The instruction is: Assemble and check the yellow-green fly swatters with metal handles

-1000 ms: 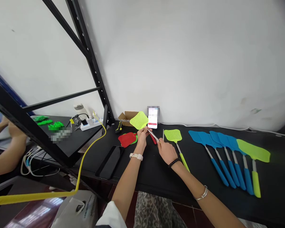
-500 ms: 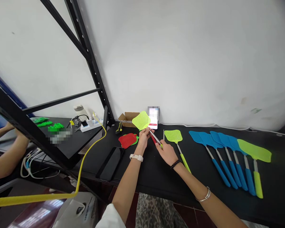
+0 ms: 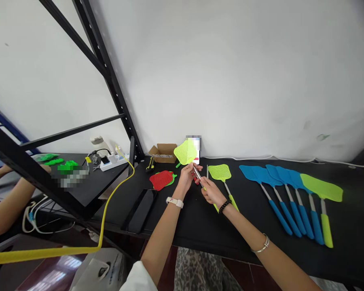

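Observation:
My left hand (image 3: 188, 177) pinches the neck of a yellow-green fly swatter head (image 3: 185, 152), holding it up over the black table (image 3: 194, 218). My right hand (image 3: 211, 192) grips the swatter's metal rod (image 3: 197, 176) and yellow-green handle, which sticks out below the palm. The two hands are close together, joined by the rod. Just right of them lies a finished yellow-green swatter (image 3: 221, 173). Red and green swatter heads (image 3: 161, 179) lie to the left of my left hand.
Several blue swatters (image 3: 279, 190) and a yellow-green one (image 3: 320, 190) lie in a row at right. A phone (image 3: 195, 149) leans on the wall, a cardboard box (image 3: 162, 152) beside it. A dark tablet (image 3: 141, 205), yellow cable (image 3: 109, 206), black rack and another person's arm (image 3: 3, 206) are at left.
The swatter head has shifted slightly right, in front of the phone. My right hand has slid closer to my left along the rod, and the yellow-green handle now shows below it.

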Demonstrator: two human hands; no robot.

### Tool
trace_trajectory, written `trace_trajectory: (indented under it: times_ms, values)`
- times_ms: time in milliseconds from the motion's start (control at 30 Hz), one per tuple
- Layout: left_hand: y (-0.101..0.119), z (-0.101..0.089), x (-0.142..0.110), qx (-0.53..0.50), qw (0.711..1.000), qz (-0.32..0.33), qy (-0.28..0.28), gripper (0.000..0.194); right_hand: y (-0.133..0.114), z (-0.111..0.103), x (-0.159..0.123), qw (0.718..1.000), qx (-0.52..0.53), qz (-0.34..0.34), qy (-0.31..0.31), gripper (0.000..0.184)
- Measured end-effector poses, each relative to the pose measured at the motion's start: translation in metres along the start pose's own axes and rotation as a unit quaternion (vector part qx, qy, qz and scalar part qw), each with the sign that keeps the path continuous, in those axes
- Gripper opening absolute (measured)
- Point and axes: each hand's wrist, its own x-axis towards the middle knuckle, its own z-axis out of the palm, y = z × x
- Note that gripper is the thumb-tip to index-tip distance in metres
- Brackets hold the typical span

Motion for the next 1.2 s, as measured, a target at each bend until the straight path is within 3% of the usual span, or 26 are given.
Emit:
trace_trajectory:
  times_ms: [100, 200, 300, 400, 500, 667, 900, 1200]
  values:
    - [0.002, 0.0, 0.001, -0.023, 1.0, -0.014, 0.005, 0.031, 0.0, 0.0, 0.0, 0.999, 0.029, -0.006, -0.019, 0.029]
    - [0.007, -0.003, 0.002, -0.063, 0.997, -0.017, 0.046, 0.035, 0.004, -0.001, 0.001, 0.999, 0.021, -0.009, -0.026, 0.03]
    - [0.01, -0.006, 0.004, -0.084, 0.991, 0.013, 0.103, 0.033, 0.008, 0.0, 0.001, 1.0, -0.009, -0.016, -0.022, 0.03]
    - [0.008, -0.007, 0.005, -0.079, 0.989, 0.032, 0.121, 0.031, 0.009, 0.0, 0.002, 0.999, -0.03, -0.024, -0.008, 0.031]
    - [0.005, -0.005, 0.004, -0.085, 0.988, 0.03, 0.125, 0.03, 0.007, 0.0, 0.0, 1.0, 0.0, 0.008, -0.018, 0.031]
    - [0.003, -0.004, 0.003, -0.112, 0.987, 0.023, 0.114, 0.028, 0.0, -0.002, -0.006, 0.988, 0.108, 0.053, -0.097, 0.028]
    - [0.002, -0.002, 0.0, -0.111, 0.991, 0.005, 0.078, 0.03, -0.006, -0.012, -0.008, 0.933, 0.262, 0.127, -0.211, 0.027]
    - [0.001, -0.004, 0.002, -0.111, 0.991, -0.003, 0.07, 0.032, -0.003, -0.014, -0.005, 0.912, 0.302, 0.139, -0.241, 0.027]
